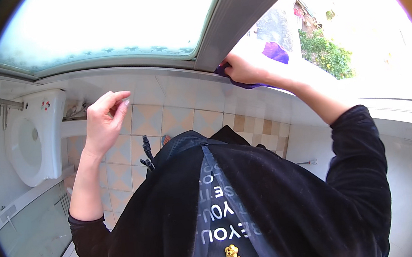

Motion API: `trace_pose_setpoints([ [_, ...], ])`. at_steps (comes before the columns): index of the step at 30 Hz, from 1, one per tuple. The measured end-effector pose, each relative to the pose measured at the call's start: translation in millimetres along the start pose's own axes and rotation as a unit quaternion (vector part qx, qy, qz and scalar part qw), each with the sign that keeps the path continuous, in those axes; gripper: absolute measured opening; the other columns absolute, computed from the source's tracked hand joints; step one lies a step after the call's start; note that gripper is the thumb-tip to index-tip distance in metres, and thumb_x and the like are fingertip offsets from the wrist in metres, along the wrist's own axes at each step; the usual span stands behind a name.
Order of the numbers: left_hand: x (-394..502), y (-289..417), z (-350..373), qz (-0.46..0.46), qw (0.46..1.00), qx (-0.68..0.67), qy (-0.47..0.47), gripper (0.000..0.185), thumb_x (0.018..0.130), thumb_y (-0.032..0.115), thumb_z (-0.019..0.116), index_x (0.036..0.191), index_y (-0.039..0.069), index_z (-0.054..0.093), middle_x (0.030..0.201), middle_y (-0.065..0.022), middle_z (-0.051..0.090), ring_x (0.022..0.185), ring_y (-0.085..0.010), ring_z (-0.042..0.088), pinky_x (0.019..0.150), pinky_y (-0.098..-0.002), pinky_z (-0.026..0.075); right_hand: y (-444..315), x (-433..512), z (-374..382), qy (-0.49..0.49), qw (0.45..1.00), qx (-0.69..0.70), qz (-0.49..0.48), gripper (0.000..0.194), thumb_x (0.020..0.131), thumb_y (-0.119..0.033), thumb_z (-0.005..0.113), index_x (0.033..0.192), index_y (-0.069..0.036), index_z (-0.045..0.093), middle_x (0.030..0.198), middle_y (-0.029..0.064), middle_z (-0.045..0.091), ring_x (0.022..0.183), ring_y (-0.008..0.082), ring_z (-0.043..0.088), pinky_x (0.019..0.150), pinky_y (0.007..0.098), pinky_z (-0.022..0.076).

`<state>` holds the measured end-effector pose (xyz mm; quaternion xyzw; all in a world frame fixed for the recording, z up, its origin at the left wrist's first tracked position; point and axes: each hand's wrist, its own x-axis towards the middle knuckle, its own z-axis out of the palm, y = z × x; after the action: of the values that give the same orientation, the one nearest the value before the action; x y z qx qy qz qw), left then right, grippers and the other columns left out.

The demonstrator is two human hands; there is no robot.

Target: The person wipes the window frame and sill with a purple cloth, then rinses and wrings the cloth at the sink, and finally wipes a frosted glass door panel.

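My right hand [241, 67] grips a purple cloth [276, 52] at the foot of the grey window frame post [239, 16]. Part of the cloth hangs below the hand over the inner edge of the sill, and another part shows past the wrist on the bright side. My left hand [105, 116] is raised over the tiled floor with nothing in it. Its fingers curl loosely, the thumb a little apart from the index finger. Behind it runs the lower rail of the window frame [117, 71], under a frosted glass pane [112, 25].
A white washbasin [38, 146] is on the left, beneath a metal bracket [9, 106]. Nearer me on that side is a glass panel [36, 233]. Patterned tiles [178, 120] cover the floor. Through the open window at right, green plants [324, 54] show outside, far below.
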<state>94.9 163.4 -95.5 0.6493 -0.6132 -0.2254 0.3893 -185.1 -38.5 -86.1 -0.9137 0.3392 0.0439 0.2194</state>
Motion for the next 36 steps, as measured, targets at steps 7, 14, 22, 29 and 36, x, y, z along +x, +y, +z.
trace_pose_setpoints([
  [7, -10, -11, -2, 0.007, 1.000, 0.000, 0.031, 0.013, 0.085, 0.000, 0.061, 0.097, -0.003, 0.065, 0.071, -0.0040, 0.055, 0.061, -0.0093, 0.050, 0.057, -0.0232, 0.043, 54, -41, -19, -0.098, 0.991, -0.089, 0.010, 0.007, 0.074, -0.006, 0.057, 0.078, -0.003, 0.063, 0.076, 0.0142, 0.063, 0.077, 0.0302, 0.061, 0.071, 0.0367, 0.0479],
  [14, 7, 6, 5, 0.051, 0.999, 0.002, -0.016, 0.013, 0.085, 0.001, 0.061, 0.097, -0.002, 0.065, 0.071, -0.0045, 0.055, 0.062, -0.0095, 0.050, 0.056, -0.0230, 0.043, 27, 5, 6, -0.050, 0.998, 0.004, -0.047, 0.019, 0.078, -0.010, 0.054, 0.092, -0.006, 0.066, 0.088, 0.0139, 0.066, 0.081, 0.0270, 0.062, 0.075, 0.0375, 0.0500],
  [22, -5, -7, 1, 0.031, 0.999, 0.011, -0.001, 0.013, 0.085, -0.001, 0.060, 0.097, -0.002, 0.065, 0.071, -0.0034, 0.056, 0.060, -0.0085, 0.048, 0.055, -0.0229, 0.042, 89, -34, -68, -0.069, 0.993, -0.033, 0.094, 0.026, 0.074, -0.021, 0.062, 0.096, -0.010, 0.069, 0.091, 0.0088, 0.067, 0.081, 0.0187, 0.062, 0.078, 0.0313, 0.0485],
  [29, -5, 4, 1, 0.055, 0.998, 0.032, -0.019, 0.013, 0.085, -0.001, 0.061, 0.097, -0.002, 0.065, 0.070, -0.0034, 0.055, 0.060, -0.0086, 0.049, 0.055, -0.0226, 0.041, 84, -20, 26, 0.002, 0.999, -0.040, -0.018, 0.030, 0.088, -0.014, 0.046, 0.110, -0.016, 0.066, 0.099, 0.0099, 0.067, 0.083, 0.0235, 0.063, 0.080, 0.0357, 0.0501],
  [36, -25, -7, 0, 0.005, 1.000, 0.029, -0.010, 0.013, 0.085, 0.000, 0.061, 0.097, -0.001, 0.065, 0.070, -0.0035, 0.055, 0.060, -0.0088, 0.051, 0.056, -0.0229, 0.042, 104, -95, -81, -0.148, 0.951, -0.212, 0.171, 0.014, 0.078, -0.007, 0.053, 0.073, -0.005, 0.066, 0.079, 0.0130, 0.065, 0.074, 0.0281, 0.062, 0.069, 0.0376, 0.0499],
])
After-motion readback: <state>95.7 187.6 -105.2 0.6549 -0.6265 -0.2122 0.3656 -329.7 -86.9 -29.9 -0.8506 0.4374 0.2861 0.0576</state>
